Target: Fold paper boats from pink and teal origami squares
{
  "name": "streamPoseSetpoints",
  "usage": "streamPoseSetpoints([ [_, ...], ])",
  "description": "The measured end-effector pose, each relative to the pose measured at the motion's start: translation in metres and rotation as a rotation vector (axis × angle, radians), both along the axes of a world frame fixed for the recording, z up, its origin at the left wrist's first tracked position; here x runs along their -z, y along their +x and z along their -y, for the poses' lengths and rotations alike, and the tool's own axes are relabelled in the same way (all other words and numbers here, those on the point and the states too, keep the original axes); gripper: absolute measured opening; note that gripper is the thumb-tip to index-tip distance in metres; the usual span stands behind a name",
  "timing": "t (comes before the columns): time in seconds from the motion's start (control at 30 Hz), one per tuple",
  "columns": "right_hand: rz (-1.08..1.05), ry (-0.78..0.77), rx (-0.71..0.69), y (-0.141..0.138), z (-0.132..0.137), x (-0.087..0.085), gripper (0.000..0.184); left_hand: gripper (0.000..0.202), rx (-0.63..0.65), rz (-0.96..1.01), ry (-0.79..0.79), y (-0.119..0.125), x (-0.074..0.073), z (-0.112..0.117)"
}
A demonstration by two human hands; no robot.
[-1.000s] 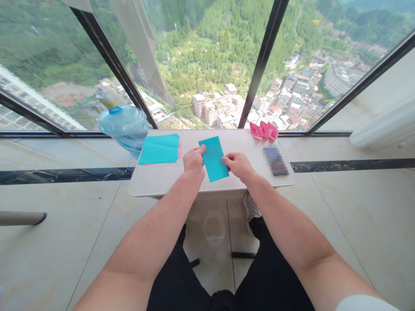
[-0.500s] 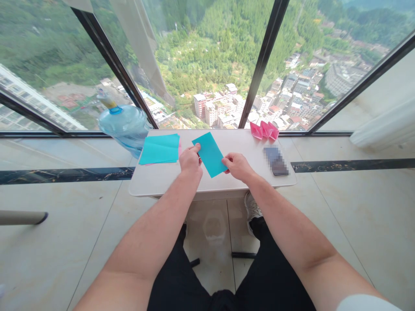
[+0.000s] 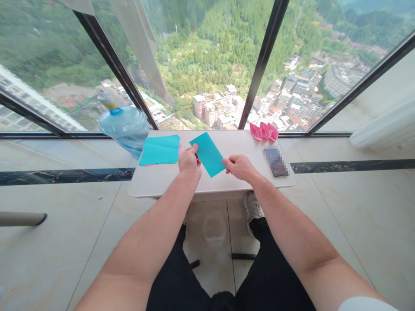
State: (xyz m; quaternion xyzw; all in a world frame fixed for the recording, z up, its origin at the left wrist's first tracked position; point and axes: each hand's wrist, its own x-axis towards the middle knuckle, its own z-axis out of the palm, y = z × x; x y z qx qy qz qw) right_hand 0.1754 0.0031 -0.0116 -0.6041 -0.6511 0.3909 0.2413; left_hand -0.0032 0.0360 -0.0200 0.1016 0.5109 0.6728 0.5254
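Observation:
A folded teal paper strip [image 3: 208, 153] lies tilted on the small white table [image 3: 162, 183], its far end pointing left. My left hand [image 3: 189, 160] pinches the strip's left long edge with fingers closed. My right hand [image 3: 239, 166] pinches its near right corner, fingers curled. Both hands rest at the table's middle.
A stack of teal sheets [image 3: 160, 148] with a pink one under it lies at the table's left. Pink folded paper pieces [image 3: 264, 130] sit at the back right. A phone [image 3: 276, 160] lies to the right. A blue water jug [image 3: 125, 125] stands by the window glass.
The teal strip has turned anticlockwise, its far end swinging left, and both hands shifted slightly with it.

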Motion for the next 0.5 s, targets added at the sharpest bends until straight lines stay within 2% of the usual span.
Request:
streamPoseSetpoints([
  [0.1,-0.135,0.094,0.098,0.001,-0.003,0.003,0.037,0.029,0.121,0.015,-0.011,0.011,0.007,0.008],
  [0.2,-0.309,0.105,0.184,0.003,-0.008,0.005,0.032,0.03,0.245,-0.001,-0.005,0.024,0.008,0.019],
  [0.27,-0.308,0.108,0.228,0.007,-0.011,0.005,0.024,0.028,0.337,-0.064,-0.004,0.027,0.006,0.022],
  [0.37,-0.124,0.076,0.194,0.017,-0.013,0.003,0.016,0.026,0.449,-0.378,0.036,0.02,-0.001,0.021],
  [0.43,0.049,0.089,0.059,0.023,-0.012,0.002,0.013,0.038,0.507,-0.702,0.141,0.012,-0.007,0.019],
  [0.5,0.177,0.146,-0.091,0.024,-0.011,0.002,0.014,0.036,0.666,-0.99,0.224,0.007,-0.01,0.018],
])
